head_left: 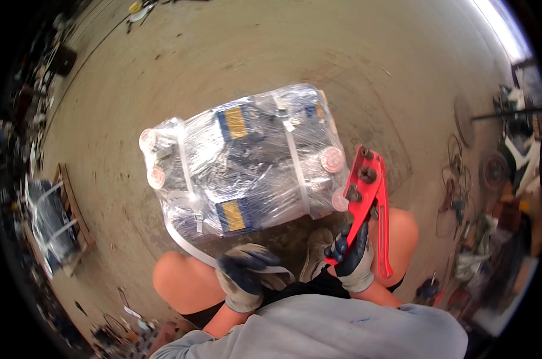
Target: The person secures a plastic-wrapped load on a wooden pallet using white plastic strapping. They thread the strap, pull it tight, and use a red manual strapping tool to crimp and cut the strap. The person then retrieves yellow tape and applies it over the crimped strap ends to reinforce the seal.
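Note:
In front of my knees stands a bulky load (247,164) wrapped in clear stretch film, with blue and yellow labels and round pale red discs at its ends. Two white straps cross it, one left and one right. From the left strap (187,242) a loose length runs down to my gloved left hand (244,275), whose fingers are closed round it; the tail comes out on the right. My gloved right hand (353,254) grips one handle of a red strapping tensioner (366,200), held upright beside the load's right end. The tool's second handle hangs free.
A second wrapped and strapped load (52,224) rests on a wooden pallet (73,206) at the far left. Along the right side lie cables (453,170), a drill-like tool (459,210) and mixed clutter. More parts (118,323) lie at the lower left. Concrete floor (253,48) surrounds the load.

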Tool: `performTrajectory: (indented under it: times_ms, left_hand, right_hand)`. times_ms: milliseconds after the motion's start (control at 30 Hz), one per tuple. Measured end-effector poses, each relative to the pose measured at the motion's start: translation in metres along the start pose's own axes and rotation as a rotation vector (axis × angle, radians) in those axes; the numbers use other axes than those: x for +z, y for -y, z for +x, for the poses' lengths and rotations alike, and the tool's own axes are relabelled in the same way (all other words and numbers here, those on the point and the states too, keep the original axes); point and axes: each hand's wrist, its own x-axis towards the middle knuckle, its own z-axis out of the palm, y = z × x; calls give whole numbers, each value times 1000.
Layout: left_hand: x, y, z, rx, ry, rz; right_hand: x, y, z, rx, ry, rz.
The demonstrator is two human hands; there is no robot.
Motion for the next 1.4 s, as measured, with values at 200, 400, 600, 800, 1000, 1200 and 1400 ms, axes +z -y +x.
performTrajectory:
  times_ms: [200, 400, 600, 800, 1000, 1200, 1400]
  left_hand:
    - [38, -65, -26, -467, 30, -297]
    - [40, -65, -64, -322, 151, 630]
    - [34, -199, -94, -355, 718, 1280]
    - [85, -190, -165, -599, 950, 1256]
    - [124, -92, -207, -845, 612, 922]
    - [132, -148, -227, -782, 158, 983]
    - [141, -202, -266, -854, -296, 884]
  right_hand:
    - [43, -9, -43, 169, 30, -203]
    - [34, -18, -88, 345, 8, -533]
    - [56, 60, -160, 507, -71, -915]
    - [113, 190, -227, 412, -143, -1183]
    - [73, 307, -267, 461, -145, -1378]
    - [36, 377, -259, 500, 77, -2056]
    - [-3, 429, -161, 208, 665, -3106]
